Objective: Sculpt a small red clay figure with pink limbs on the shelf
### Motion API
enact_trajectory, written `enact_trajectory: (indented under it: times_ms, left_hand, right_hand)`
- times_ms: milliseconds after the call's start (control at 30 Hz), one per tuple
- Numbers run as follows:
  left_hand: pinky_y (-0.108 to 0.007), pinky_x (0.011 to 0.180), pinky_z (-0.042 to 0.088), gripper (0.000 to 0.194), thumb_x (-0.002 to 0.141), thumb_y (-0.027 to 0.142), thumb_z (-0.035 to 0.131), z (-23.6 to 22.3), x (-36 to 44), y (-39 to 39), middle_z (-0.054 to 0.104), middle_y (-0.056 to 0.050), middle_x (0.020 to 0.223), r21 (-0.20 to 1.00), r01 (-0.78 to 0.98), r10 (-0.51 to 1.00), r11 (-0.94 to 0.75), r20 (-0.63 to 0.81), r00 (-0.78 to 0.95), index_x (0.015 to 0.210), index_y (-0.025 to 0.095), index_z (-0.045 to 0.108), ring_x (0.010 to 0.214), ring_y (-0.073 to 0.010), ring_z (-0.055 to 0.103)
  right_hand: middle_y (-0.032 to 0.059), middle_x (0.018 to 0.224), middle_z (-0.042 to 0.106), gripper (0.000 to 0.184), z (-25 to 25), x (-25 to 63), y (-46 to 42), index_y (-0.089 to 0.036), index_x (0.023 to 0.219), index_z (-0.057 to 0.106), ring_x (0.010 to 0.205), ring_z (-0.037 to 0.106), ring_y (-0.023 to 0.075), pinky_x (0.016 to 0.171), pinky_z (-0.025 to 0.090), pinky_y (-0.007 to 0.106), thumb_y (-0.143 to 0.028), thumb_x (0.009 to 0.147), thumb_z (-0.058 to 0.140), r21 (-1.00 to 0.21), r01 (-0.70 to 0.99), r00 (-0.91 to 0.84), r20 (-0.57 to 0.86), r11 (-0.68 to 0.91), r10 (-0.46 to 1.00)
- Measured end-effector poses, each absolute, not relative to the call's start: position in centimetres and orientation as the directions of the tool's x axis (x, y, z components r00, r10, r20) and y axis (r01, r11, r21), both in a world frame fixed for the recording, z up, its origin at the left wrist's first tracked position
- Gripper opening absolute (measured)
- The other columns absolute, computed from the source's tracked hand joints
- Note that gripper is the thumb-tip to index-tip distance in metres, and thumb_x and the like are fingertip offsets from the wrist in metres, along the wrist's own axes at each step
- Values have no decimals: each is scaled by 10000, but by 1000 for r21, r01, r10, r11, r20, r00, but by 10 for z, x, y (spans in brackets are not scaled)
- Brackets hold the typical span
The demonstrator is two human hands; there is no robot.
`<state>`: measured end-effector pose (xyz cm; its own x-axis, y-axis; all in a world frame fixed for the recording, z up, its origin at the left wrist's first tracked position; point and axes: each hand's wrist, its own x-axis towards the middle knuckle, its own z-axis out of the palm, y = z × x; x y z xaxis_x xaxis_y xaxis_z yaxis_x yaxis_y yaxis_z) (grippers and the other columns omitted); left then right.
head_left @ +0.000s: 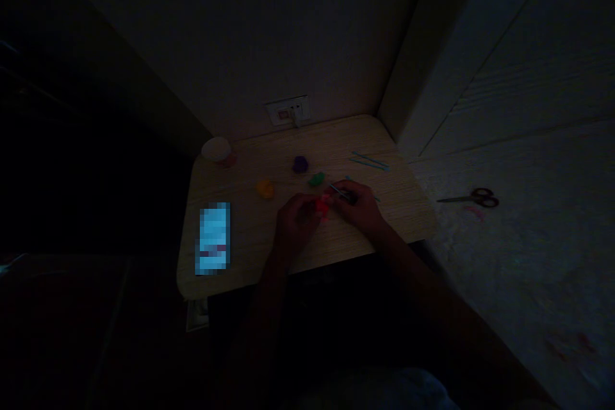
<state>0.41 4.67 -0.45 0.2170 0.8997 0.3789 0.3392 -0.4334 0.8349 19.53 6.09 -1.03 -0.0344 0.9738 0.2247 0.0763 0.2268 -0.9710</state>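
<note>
In dim light, my left hand has its fingers closed on a small bright red piece, whose material I cannot make out. My right hand is pinched at the other side of the red piece. A thin pale stick runs out from its fingers toward the upper left. Just beyond the hands lies a green crumpled-looking piece. Farther back sits a purple one, and an orange one is to the left of my left hand. Another thin stick is partly hidden behind my right hand.
Two thin bluish sticks lie at the table's back right. A paper cup stands at the back left, and a lit phone lies front left on the wooden table. Scissors rest on the pale surface to the right.
</note>
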Motion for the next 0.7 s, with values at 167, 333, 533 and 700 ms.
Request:
enact_trajectory:
  times_ms: [167,333,533,700]
  left_hand:
    - [-331,816,566,225,857,272,716,-6,4,47,733,-56,984,832,351,902,-430,377,211,1069,198,696,887,-199,692]
    - [-308,798,561,247,846,264,730,-5,4,46,734,-48,975,844,352,913,-406,355,202,1083,201,698,871,-187,692]
    - [-319,810,558,237,850,285,732,-6,5,46,737,-56,976,857,336,919,-391,342,197,1071,204,703,876,-198,695]
    - [-315,817,563,252,851,294,739,-6,5,46,743,-65,994,870,319,925,-375,329,190,1083,201,706,887,-202,702]
  right_hand:
    - [30,931,790,203,-12,196,61,-255,889,772,871,730,213,790,573,342,-423,802,845,-974,54,-36,219,220,975]
    - [28,923,791,227,-10,195,61,-261,886,773,849,732,204,785,584,345,-445,782,858,-981,8,-50,195,196,979]
    - [24,874,790,229,-12,194,62,-261,882,785,798,732,204,745,590,346,-445,772,863,-983,16,-67,180,181,981]
    - [42,954,800,245,-10,195,60,-253,927,786,865,736,217,761,584,341,-447,789,847,-978,46,-49,200,202,979]
